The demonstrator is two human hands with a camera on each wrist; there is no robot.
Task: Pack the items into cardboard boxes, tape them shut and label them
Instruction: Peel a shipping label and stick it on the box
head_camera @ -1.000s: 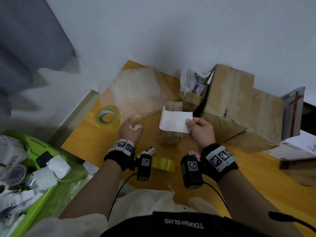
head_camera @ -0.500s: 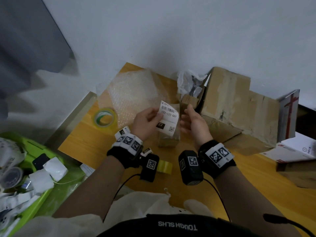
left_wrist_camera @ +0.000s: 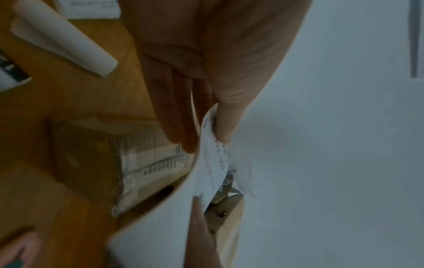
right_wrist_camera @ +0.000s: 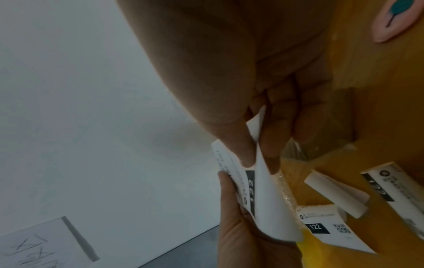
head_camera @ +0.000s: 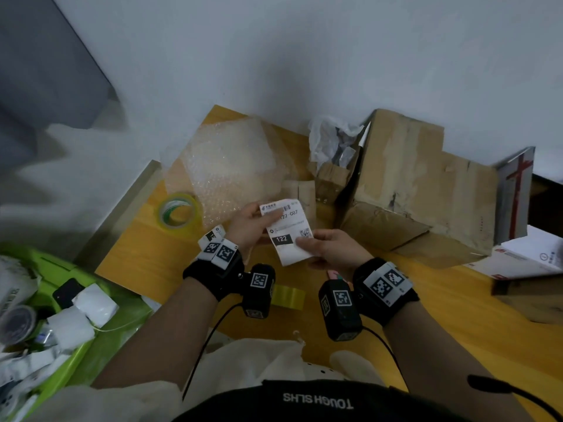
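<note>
A white shipping label with a barcode, a black "122" field and a QR code hangs printed side up over the table, held by both hands. My left hand pinches its upper left edge, thumb on top. My right hand pinches the lower right corner, where the sheet curls between thumb and fingers. Just behind the label stands a small taped cardboard box, also in the left wrist view.
A big worn cardboard box stands at right, bubble wrap and a tape roll at left, a yellow tape roll near my left wrist. More printed labels and a rolled white sheet lie on the table. A green bin sits left.
The label passed from my right hand to my left and turned printed side up. My right hand then came back and took hold of its lower corner.
</note>
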